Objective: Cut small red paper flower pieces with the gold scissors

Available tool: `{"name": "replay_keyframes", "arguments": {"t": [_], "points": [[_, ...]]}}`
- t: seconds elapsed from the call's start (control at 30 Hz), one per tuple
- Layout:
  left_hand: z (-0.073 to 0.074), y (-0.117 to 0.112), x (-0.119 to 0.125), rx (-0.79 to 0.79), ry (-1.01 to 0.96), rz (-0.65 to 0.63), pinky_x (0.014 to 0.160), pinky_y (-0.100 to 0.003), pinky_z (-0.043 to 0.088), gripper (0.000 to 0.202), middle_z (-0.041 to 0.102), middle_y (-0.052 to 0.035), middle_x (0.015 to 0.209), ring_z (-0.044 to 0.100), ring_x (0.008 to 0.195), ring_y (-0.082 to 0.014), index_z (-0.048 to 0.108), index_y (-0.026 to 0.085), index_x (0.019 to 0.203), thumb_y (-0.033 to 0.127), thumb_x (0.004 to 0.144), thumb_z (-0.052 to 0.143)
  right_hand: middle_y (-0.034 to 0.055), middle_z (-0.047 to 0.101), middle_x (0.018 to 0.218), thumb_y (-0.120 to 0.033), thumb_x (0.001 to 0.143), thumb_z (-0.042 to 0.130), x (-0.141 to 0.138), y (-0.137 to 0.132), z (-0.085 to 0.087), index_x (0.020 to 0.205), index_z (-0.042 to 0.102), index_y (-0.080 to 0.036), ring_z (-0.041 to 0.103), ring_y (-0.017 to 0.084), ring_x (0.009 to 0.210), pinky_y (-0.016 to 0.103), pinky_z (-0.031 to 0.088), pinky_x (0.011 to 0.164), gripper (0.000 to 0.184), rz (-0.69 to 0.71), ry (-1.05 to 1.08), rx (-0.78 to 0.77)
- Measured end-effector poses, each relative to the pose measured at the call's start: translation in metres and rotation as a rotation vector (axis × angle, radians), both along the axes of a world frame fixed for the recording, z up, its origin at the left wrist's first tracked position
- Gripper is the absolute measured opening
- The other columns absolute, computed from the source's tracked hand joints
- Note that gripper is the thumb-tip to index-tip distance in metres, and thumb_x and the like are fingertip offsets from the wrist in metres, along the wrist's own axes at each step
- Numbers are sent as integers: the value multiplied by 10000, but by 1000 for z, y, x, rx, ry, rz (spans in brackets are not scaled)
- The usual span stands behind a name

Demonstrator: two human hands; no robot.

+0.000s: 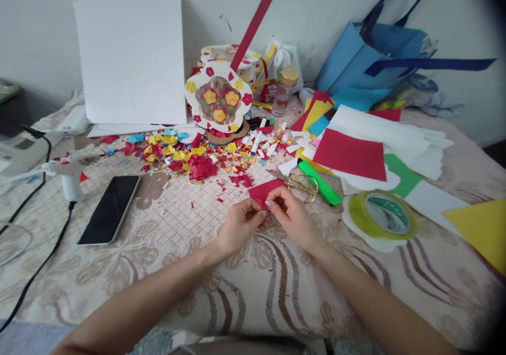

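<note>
My left hand (240, 224) and my right hand (291, 217) meet over the patterned cloth, both pinched on a small red paper piece (265, 190). The fingertips of both hands touch at its near edge. Just beyond the paper lie gold-handled scissors (299, 183) and a green strip (321, 184).
A black phone (110, 208) and a white glue gun (67, 175) with its cable lie at the left. Paper scraps (197, 160) litter the middle, behind them a decorated paper plate (218, 99) and a white board (130, 57). Tape roll (381, 215), red sheet (350, 155), yellow sheet (480, 228) and blue bag (363, 60) sit right.
</note>
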State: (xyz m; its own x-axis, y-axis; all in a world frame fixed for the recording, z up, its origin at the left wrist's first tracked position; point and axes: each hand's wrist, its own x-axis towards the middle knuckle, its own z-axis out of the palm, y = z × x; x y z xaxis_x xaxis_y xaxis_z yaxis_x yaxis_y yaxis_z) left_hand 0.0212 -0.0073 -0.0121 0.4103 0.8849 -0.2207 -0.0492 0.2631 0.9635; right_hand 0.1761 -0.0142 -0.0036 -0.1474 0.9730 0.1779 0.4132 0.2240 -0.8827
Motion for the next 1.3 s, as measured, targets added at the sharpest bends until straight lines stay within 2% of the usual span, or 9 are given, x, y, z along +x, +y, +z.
{"name": "replay_keyframes", "arguments": {"t": [0.13, 0.3, 0.47, 0.7, 0.8, 1.0, 1.3], "points": [[2, -1, 1, -41, -58, -15, 640, -272, 502, 256, 628, -15, 672, 598, 633, -125, 547, 148, 775, 364, 728, 674, 5, 547, 767, -248, 897, 477, 2, 1, -1, 848, 488, -210, 526, 135, 678, 257, 422, 615, 63, -19, 6, 22], [6, 0, 2, -141, -87, -4, 642, -272, 517, 321, 642, -30, 702, 606, 629, -120, 560, 140, 734, 452, 754, 633, 2, 537, 760, -269, 901, 475, 4, 1, -1, 856, 489, -211, 510, 131, 655, 250, 411, 588, 74, -14, 33, 7], [6, 1, 1, -175, -100, -21, 638, -268, 516, 309, 639, -21, 688, 606, 616, -116, 560, 144, 735, 442, 750, 638, 4, 547, 742, -286, 901, 472, 2, 1, -1, 843, 486, -216, 518, 141, 669, 258, 417, 594, 92, -17, 44, -4], [-1, -3, 3, -6, -5, 30, 628, -264, 496, 226, 619, -9, 666, 596, 622, -122, 548, 148, 765, 350, 757, 650, 4, 550, 744, -250, 889, 474, -1, 0, 1, 829, 481, -213, 530, 141, 668, 261, 424, 597, 71, -32, 24, 2], [-3, -5, 3, 11, 17, 39, 602, -254, 483, 193, 614, -9, 643, 586, 597, -115, 540, 146, 744, 308, 765, 642, 5, 552, 745, -245, 891, 469, -1, -1, 2, 831, 479, -215, 532, 144, 681, 263, 421, 599, 68, -19, 13, 0], [1, -4, 3, -82, -55, 54, 588, -265, 493, 211, 617, -6, 614, 583, 560, -115, 522, 148, 699, 305, 739, 657, 2, 552, 734, -247, 891, 471, -2, -2, 1, 825, 473, -216, 525, 144, 672, 264, 421, 598, 73, -14, 21, -20], [3, -5, 4, -176, -126, 52, 600, -255, 505, 264, 625, -7, 632, 594, 579, -110, 533, 137, 735, 345, 716, 694, 0, 546, 743, -244, 891, 478, 0, -1, 1, 838, 477, -208, 526, 130, 656, 251, 426, 592, 64, -4, 39, -21]]}}
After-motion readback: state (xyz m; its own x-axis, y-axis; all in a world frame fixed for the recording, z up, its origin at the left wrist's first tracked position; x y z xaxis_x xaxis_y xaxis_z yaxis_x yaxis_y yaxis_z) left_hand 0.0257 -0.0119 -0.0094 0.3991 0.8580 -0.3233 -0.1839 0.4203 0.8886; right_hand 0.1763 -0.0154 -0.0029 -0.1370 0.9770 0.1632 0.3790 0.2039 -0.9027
